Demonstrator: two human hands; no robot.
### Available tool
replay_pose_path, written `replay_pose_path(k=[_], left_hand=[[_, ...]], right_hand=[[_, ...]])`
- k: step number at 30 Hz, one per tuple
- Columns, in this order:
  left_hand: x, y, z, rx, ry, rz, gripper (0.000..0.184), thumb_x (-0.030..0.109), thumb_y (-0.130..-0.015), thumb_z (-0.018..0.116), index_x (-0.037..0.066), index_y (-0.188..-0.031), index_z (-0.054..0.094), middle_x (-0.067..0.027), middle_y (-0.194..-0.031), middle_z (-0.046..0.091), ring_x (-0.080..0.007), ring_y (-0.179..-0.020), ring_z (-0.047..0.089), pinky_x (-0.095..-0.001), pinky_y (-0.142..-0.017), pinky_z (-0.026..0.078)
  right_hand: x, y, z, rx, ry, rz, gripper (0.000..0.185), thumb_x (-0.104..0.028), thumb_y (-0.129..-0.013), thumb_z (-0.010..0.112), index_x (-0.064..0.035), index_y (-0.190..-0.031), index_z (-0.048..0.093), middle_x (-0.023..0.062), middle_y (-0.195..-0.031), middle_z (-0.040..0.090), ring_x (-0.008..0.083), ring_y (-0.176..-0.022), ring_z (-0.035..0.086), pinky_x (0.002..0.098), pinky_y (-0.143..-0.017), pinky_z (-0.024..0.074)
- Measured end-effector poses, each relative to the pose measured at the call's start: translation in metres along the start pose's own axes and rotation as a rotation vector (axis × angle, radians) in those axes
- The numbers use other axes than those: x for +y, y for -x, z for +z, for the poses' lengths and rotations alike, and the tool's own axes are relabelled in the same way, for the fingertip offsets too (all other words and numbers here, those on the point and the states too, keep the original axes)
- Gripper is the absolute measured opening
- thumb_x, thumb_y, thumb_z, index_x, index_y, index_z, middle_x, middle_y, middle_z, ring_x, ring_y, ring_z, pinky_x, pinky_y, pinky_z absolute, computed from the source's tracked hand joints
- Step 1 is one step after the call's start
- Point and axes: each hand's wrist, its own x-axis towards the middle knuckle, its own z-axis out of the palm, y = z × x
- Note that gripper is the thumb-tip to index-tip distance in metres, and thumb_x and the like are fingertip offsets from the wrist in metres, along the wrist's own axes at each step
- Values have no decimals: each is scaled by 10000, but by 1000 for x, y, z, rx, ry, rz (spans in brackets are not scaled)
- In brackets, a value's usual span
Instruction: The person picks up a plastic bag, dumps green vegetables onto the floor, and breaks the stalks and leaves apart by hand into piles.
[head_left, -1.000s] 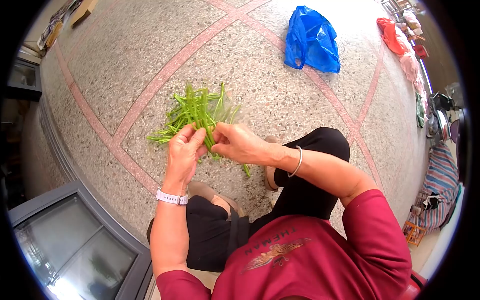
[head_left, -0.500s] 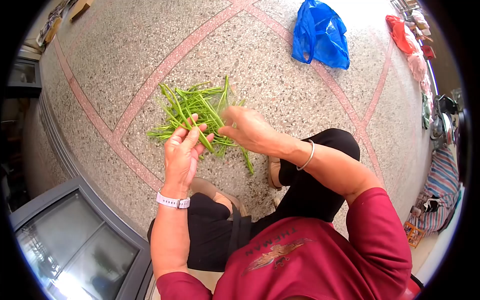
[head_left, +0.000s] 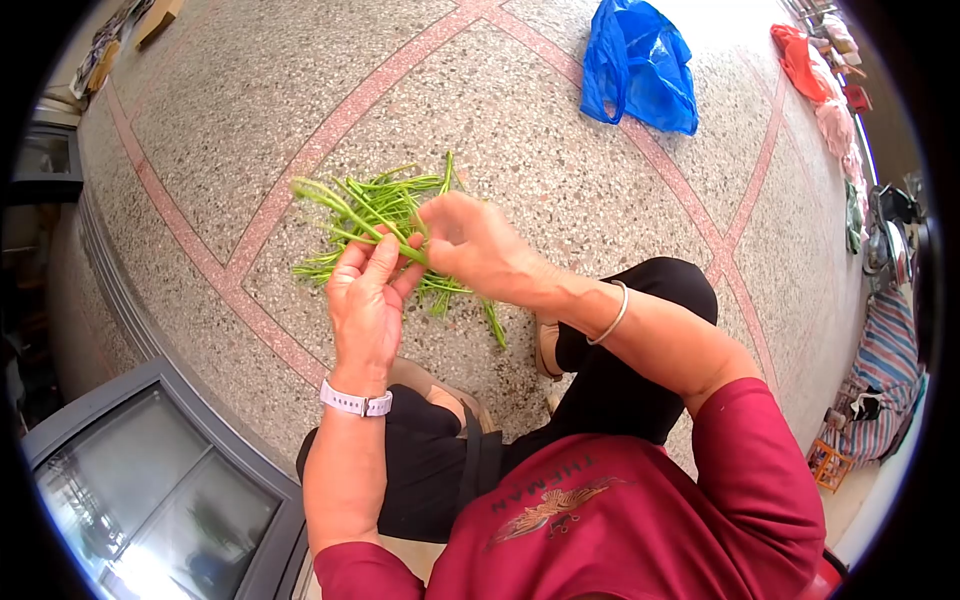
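Note:
My left hand is closed on a long green vegetable stem, held between thumb and fingers. The stem slants up and left, and its far end is slightly blurred. My right hand meets the stem's near end, with thumb and fingers pinched there. Some of its fingertips are blurred, and any thin strand between them is too small to make out. Under and beyond both hands, a loose pile of green stems lies on the floor, partly covered by the hands.
On the speckled floor with pink strips, a blue plastic bag lies at the far right. A grey-framed glass panel stands at the near left. Clothes and a striped cloth line the right edge. My knees are close below my hands.
My right hand has moved left and closed in on the stem's near end. The stem in my left hand now tilts further left.

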Motion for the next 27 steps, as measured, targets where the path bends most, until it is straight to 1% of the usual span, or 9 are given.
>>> replay_pose_path(k=[5, 8, 9, 12, 13, 16, 17, 20, 27], left_hand=[[2, -9, -8, -31, 55, 50, 140, 103, -968, 612, 5, -1068, 600, -76, -1001, 654, -191, -952, 667, -341, -816, 585], [7, -8, -9, -33, 39, 42, 131, 102, -972, 601, 3, -1058, 595, -84, -990, 654, -201, -931, 673, -358, -817, 594], [7, -9, -11, -3, 38, 36, 136, 105, -973, 600, 4, -1063, 597, -89, -994, 658, -207, -940, 674, -367, -831, 594], [14, -14, -25, 85, 37, 58, 143, 111, -974, 598, 5, -1070, 602, -102, -1000, 666, -220, -951, 676, -389, -854, 598], [22, -14, -29, 106, 33, 87, 142, 111, -974, 598, 4, -1067, 602, -104, -1001, 665, -221, -945, 677, -392, -847, 601], [30, -6, -21, 31, -18, 52, 151, 115, -976, 596, 4, -1077, 603, -103, -1012, 667, -216, -932, 680, -389, -830, 603], [26, -3, -15, -9, -50, 27, 155, 119, -977, 595, 5, -1082, 603, -101, -1012, 668, -212, -930, 680, -387, -826, 602], [13, 6, 2, -105, -120, -38, 187, 149, -980, 600, 5, -1099, 606, -96, -1019, 675, -193, -910, 681, -380, -818, 596], [11, 8, 9, -178, -88, -70, 203, 159, -980, 601, -4, -1101, 612, -99, -1017, 684, -183, -888, 680, -374, -837, 586]], right_hand=[[-27, 8, -9, -372, -180, 53, 258, -240, -954, 600, 15, -966, 631, 58, -793, 623, 125, -774, 604, 308, -640, 486], [-28, 14, -4, -332, 22, 75, 300, -279, -977, 596, 15, -920, 603, 78, -797, 624, 120, -729, 596, 317, -591, 475], [-25, 20, 0, -263, 117, -55, 242, -210, -940, 603, 4, -838, 553, 169, -736, 609, 226, -625, 588, 373, -532, 460], [-18, 45, 5, -459, 370, -641, 230, -196, -934, 608, 0, -824, 556, 174, -750, 600, 252, -658, 600, 383, -542, 469], [-18, 50, 10, -482, 234, -678, 217, -187, -917, 633, 8, -849, 568, 159, -725, 585, 233, -679, 623, 373, -537, 468], [-25, 27, -3, -152, 38, -421, 239, -193, -893, 678, 26, -908, 583, 128, -723, 590, 206, -670, 632, 363, -533, 469], [-38, 16, -16, -164, 80, -114, 275, -195, -874, 716, 29, -976, 595, 80, -716, 592, 152, -642, 617, 334, -531, 474], [-31, -10, -19, -143, -111, 88, 205, -142, -907, 687, 6, -1014, 593, 34, -814, 628, 93, -752, 585, 283, -626, 485], [-27, -9, -14, -213, -245, 131, 143, -90, -918, 657, -13, -989, 559, 26, -822, 610, 92, -735, 581, 258, -623, 489]])
